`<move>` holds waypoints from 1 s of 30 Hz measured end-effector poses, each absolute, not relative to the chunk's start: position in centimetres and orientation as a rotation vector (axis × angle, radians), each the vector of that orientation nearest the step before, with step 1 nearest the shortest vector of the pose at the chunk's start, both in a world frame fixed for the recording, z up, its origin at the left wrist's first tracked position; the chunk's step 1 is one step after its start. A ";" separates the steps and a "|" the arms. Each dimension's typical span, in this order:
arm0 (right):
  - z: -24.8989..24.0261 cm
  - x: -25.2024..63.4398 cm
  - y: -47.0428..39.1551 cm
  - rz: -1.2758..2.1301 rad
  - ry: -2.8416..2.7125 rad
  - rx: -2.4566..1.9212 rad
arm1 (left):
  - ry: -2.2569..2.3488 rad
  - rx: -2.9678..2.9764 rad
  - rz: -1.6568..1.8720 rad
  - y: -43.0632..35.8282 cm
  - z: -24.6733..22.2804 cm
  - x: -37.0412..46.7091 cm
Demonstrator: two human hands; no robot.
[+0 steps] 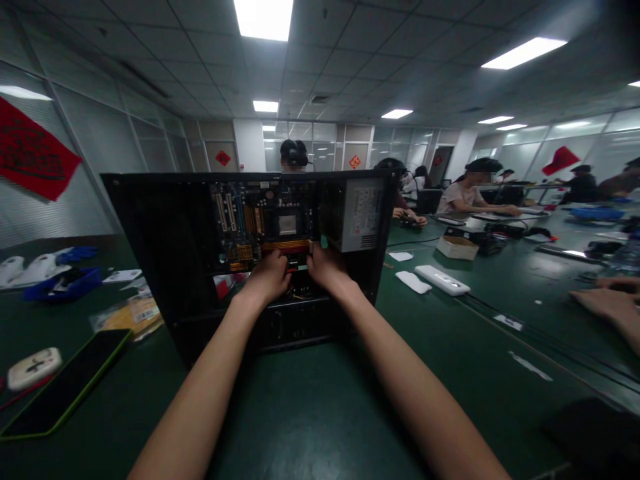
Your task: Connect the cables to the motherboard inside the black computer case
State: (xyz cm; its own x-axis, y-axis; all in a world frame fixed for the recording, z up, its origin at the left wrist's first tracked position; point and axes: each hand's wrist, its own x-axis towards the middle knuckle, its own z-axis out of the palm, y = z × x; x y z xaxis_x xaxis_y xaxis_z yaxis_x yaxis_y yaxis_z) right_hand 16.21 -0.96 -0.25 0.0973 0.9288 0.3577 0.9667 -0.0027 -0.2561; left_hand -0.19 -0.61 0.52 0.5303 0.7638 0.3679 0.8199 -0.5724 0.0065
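A black computer case (pixel 280 327) with its side off stands in front of me on the green table. Inside it are a motherboard (pixel 245 233) with a square silver processor (pixel 287 225) and, at the right, a grey power supply (pixel 357 217). Both hands reach in below the orange memory slots (pixel 287 247). My left hand (pixel 270 275) is closed, its fingers curled at the slots' lower edge. My right hand (pixel 326 265) is also closed, a short gap away. A thin greenish strip shows between them; what either hand grips is hidden by the fingers.
At left lie a phone with a green edge (pixel 75 380), a white case (pixel 35 369), a plastic bag (pixel 135 317) and a blue tray (pixel 63 287). A white power strip (pixel 443 280), cables and a small box (pixel 457 248) are at right. A person's hand (pixel 613 307) rests at the right edge.
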 end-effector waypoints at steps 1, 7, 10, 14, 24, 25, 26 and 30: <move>-0.2 16.2 -1.0 -0.121 -1.852 -1.953 | -1.352 -2.608 -0.525 -0.7 0.5 -0.1; 0.0 16.1 -1.4 -0.159 -1.839 -1.935 | -1.230 -2.638 -0.607 -1.5 0.4 0.0; 0.1 16.0 -1.7 -0.168 -1.783 -1.953 | -1.278 -2.740 -0.498 -1.5 0.3 0.0; 0.4 16.0 -1.8 -0.172 -1.749 -1.948 | -1.323 -2.736 -0.487 -1.4 0.3 0.2; -0.8 16.6 -1.0 0.067 -2.127 -1.935 | -1.646 -2.538 -0.524 -1.0 -0.1 -0.3; -0.8 16.6 -1.1 0.096 -2.232 -1.905 | -1.674 -2.529 -0.515 -1.0 -0.1 -0.3; -0.9 16.5 -1.1 0.124 -2.338 -1.862 | -1.698 -2.521 -0.507 -1.0 -0.1 -0.3; -0.8 16.2 -1.2 0.275 -2.632 -1.792 | -1.716 -2.513 -0.520 -0.9 -0.1 -0.4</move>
